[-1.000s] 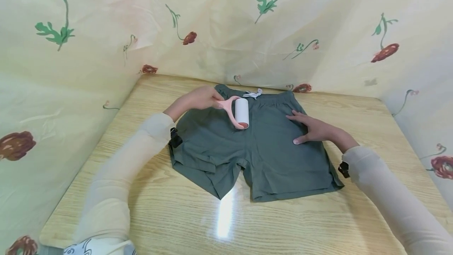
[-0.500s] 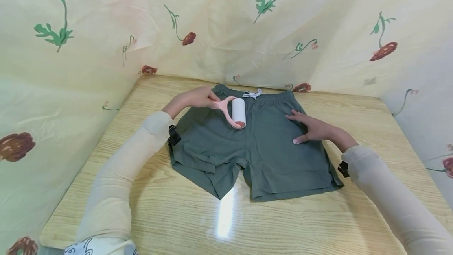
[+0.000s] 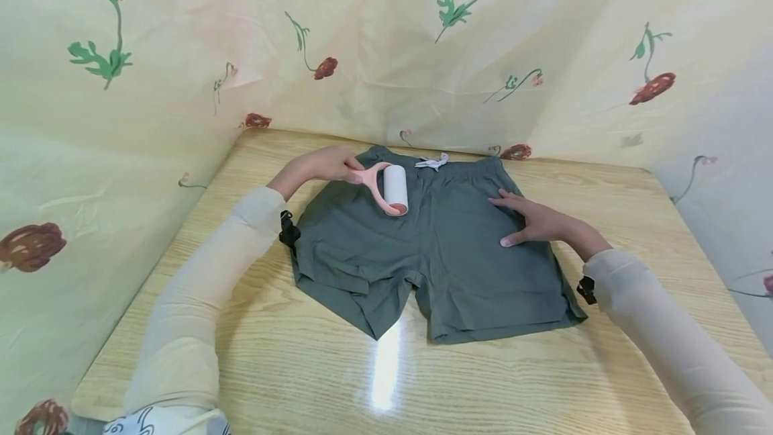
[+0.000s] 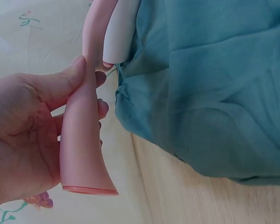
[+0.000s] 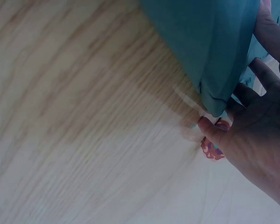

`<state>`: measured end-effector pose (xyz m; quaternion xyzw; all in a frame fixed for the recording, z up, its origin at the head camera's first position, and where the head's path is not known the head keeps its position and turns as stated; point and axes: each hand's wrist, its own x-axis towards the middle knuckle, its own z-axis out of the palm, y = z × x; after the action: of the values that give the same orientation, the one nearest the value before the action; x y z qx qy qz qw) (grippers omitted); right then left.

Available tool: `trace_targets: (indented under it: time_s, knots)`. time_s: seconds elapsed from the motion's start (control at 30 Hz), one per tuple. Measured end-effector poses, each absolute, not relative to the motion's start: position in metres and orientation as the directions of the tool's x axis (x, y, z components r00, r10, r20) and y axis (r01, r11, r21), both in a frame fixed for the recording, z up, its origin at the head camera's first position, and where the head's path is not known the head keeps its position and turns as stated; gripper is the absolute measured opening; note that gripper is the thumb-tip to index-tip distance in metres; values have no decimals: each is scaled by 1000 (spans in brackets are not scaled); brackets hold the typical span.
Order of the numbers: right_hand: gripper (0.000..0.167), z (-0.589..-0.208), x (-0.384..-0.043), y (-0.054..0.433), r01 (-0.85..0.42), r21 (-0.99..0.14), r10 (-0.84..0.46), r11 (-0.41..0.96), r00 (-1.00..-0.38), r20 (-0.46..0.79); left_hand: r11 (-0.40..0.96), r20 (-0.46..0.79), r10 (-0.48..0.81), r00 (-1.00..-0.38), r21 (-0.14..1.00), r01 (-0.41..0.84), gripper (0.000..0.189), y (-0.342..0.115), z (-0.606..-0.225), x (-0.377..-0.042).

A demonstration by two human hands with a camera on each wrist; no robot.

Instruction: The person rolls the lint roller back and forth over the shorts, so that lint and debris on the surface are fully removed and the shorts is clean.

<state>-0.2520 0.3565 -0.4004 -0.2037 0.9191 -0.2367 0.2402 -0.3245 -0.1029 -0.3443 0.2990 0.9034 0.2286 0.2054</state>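
Dark green shorts with a white drawstring lie spread on the wooden table. My left hand grips the pink handle of a lint roller, whose white roll sits on the upper left part of the shorts. In the left wrist view the thumb and fingers wrap the flared handle of the roller. On the other leg of the shorts my right hand rests with fingers spread. The right wrist view shows that hand along the side edge of the cloth.
The wooden table extends around the shorts, with a bright light reflection near its front. A floral curtain hangs along the back and both sides. The left leg's hem is partly folded.
The left hand has drawn the lint roller leftward across the shorts, away from the centre seam. The right hand stays in the same place on the cloth.
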Motion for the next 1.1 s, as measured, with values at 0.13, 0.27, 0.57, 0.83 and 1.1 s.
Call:
trace_targets:
  time_s: [0.13,0.27,0.57,0.83,1.1]
  knots:
    - [99,-400,-253,356,-263,-533,-490,804,-800,-345,717,-231,635,-737,530,452,17,-108,-344,-326]
    - [99,-399,-254,356,-264,-531,-492,805,-798,-348,716,-226,636,-738,529,456,16,-116,-345,-327]
    - [100,-396,-254,355,-253,-541,-491,802,-795,-356,721,-226,609,-760,556,413,16,-130,-343,-323]
    - [99,-396,-253,353,-251,-545,-494,800,-791,-360,739,-227,580,-782,550,388,27,-138,-345,-321]
    - [98,-395,-253,353,-259,-540,-497,801,-791,-358,747,-240,566,-789,554,368,31,-146,-345,-319]
